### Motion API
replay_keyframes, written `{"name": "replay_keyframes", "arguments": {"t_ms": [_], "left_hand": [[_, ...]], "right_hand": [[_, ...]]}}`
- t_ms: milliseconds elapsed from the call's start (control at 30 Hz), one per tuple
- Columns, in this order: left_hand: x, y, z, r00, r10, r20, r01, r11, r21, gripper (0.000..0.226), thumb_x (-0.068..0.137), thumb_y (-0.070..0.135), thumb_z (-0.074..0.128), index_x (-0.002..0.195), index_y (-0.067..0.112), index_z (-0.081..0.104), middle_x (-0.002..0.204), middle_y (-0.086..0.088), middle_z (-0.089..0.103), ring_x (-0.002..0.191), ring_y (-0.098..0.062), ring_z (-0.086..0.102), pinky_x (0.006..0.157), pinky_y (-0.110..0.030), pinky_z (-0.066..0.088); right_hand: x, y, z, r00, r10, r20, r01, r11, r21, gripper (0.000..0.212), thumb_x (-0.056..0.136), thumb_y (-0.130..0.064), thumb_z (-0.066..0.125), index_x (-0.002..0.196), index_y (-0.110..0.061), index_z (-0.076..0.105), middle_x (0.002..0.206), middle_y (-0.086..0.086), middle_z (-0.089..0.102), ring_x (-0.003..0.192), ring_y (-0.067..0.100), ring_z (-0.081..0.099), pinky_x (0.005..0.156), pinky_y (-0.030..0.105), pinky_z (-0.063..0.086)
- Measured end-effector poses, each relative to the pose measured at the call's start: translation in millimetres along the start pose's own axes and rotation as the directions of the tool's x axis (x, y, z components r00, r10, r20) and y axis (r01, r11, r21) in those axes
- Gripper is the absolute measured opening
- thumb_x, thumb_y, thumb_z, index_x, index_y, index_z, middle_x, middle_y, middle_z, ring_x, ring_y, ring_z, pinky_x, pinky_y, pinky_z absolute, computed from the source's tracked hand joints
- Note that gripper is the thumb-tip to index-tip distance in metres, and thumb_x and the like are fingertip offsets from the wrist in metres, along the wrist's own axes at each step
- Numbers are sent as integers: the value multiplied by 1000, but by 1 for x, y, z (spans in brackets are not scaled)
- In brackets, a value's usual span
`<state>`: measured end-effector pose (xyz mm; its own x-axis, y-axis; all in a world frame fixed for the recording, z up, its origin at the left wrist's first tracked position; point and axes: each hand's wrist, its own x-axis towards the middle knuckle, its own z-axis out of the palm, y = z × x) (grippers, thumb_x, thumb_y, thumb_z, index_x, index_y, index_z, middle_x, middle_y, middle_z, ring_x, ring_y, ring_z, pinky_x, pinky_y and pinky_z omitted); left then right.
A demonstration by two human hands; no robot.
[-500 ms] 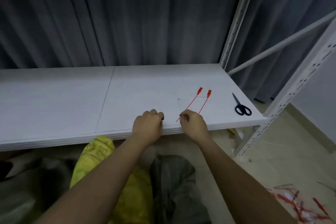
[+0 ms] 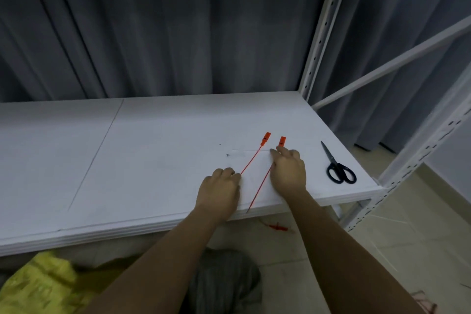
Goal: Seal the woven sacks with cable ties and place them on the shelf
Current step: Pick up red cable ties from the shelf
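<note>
Cable ties: two red ties lie on the white shelf point(image 2: 153, 150), side by side and slanting toward its front edge. The left tie point(image 2: 252, 159) has its tag end away from the person and its thin end at the left hand. The right tie point(image 2: 260, 186) runs from its tag by the right hand down over the shelf's front edge.
Left hand point(image 2: 220, 192): knuckles up on the shelf, fingers point(image 2: 226, 172) curled, their tips at the thin end of the left tie; a firm pinch cannot be told.
Right hand point(image 2: 289, 173): lies on the shelf over the upper part of the right tie, fingers bent down at its strap just below the tag; whether they grip it cannot be told.
Sacks: a yellow woven sack point(image 2: 38, 280) and a grey sack point(image 2: 224, 280) sit on the floor below the shelf, in front of the person.
Around: black scissors point(image 2: 337, 168) lie closed on the shelf, right of the right hand and apart from it. A red tie scrap point(image 2: 276, 226) lies on the floor under the shelf edge. Grey curtain point(image 2: 165, 25) hangs behind; a white perforated upright point(image 2: 321, 28) stands at the back right corner.
Change: half a second ago both hands sat at the front edge; now the right hand has moved up to the tag end and the ties lie further apart.
</note>
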<state>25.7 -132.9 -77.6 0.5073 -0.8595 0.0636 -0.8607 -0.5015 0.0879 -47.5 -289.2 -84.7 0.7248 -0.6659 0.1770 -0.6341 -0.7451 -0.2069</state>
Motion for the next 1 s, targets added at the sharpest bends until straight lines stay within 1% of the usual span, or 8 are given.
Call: {"name": "replay_keyframes", "arguments": {"t_ms": [100, 200, 433, 533, 633, 733, 900, 1000], "left_hand": [[13, 0, 8, 1000, 23, -6, -23, 998, 64, 35, 98, 20, 34, 130, 15, 46, 127, -6, 52, 111, -23, 50, 83, -30, 39], [20, -2, 18, 999, 28, -25, -25, 995, 91, 30, 97, 18, 36, 122, 14, 52, 119, -5, 54, 103, -22, 52, 74, -27, 34], [24, -1, 25, 994, -3, -109, 7, 999, 42, 31, 99, 21, 36, 126, 19, 51, 118, 0, 55, 102, -17, 53, 76, -24, 41], [24, -2, 25, 993, -15, -119, 20, 999, 35, 31, 100, 23, 35, 128, 20, 49, 119, 1, 54, 103, -17, 53, 76, -24, 42], [25, 0, 25, 993, -46, -106, 49, 998, 32, 31, 100, 24, 34, 127, 20, 49, 119, 1, 54, 105, -18, 52, 77, -27, 44], [25, 1, 23, 995, -60, -85, 62, 998, 22, 32, 100, 25, 34, 128, 20, 49, 121, 0, 54, 108, -19, 51, 78, -28, 44], [21, 3, 18, 996, -82, -41, 83, 996, 28, 33, 100, 25, 35, 128, 19, 50, 122, -1, 54, 107, -20, 52, 74, -28, 41], [24, 4, 15, 995, -101, 2, 101, 995, 8, 32, 99, 25, 38, 128, 16, 50, 122, -4, 55, 109, -22, 52, 79, -30, 44]], "right_hand": [[25, 0, 7, 998, -47, 46, 52, 991, -123, 48, 96, -14, 44, 143, -14, 35, 150, 6, 33, 137, 26, 28, 109, 35, 28], [46, 2, 15, 997, -75, 24, 78, 961, -265, 40, 94, -16, 49, 134, -12, 45, 140, 9, 44, 130, 27, 35, 105, 35, 32], [61, 3, 24, 986, -166, -4, 155, 930, -334, 32, 92, -14, 53, 123, -10, 54, 124, 10, 54, 117, 25, 44, 99, 33, 36], [57, 5, 18, 980, -160, -118, 133, 969, -207, 25, 95, -14, 48, 117, -9, 58, 116, 9, 60, 109, 25, 49, 90, 31, 38], [45, 16, 7, 958, 15, -286, 29, 989, 147, 23, 96, -13, 45, 102, -3, 65, 97, 14, 66, 92, 28, 56, 75, 33, 42], [24, 33, -6, 947, 234, -221, -125, 901, 416, 24, 95, -12, 49, 107, -2, 66, 100, 15, 67, 89, 27, 62, 73, 25, 42], [-5, 50, -3, 946, 324, 24, -308, 868, 391, 33, 95, -17, 52, 123, 0, 57, 115, 17, 64, 103, 29, 61, 85, 29, 46], [-18, 42, -3, 961, 274, -28, -251, 913, 322, 36, 96, -26, 51, 122, -2, 58, 116, 17, 60, 104, 30, 58, 87, 35, 48]]}}
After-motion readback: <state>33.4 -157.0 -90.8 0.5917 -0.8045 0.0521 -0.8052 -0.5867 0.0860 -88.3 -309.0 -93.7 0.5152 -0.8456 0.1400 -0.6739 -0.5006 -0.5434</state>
